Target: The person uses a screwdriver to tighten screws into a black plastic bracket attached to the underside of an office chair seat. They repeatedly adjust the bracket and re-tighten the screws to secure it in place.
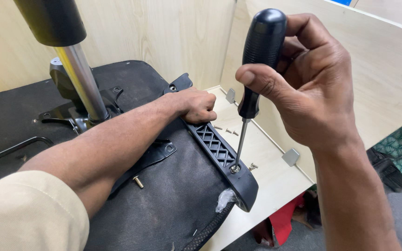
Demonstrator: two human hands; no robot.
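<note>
Your right hand point(317, 88) grips the black-handled screwdriver point(256, 69), tip in a screw point(234, 169) on the black armrest bracket point(215, 146); your left hand point(196, 104) clenches over that bracket.

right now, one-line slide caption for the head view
Right hand sets a black-handled screwdriver on a screw in a black bracket; left hand steadies it.

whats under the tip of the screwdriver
The black-handled screwdriver in the right hand rests its tip on a silver screw in the black plastic lattice bracket. The screw's shaft is hidden inside the bracket.
</note>
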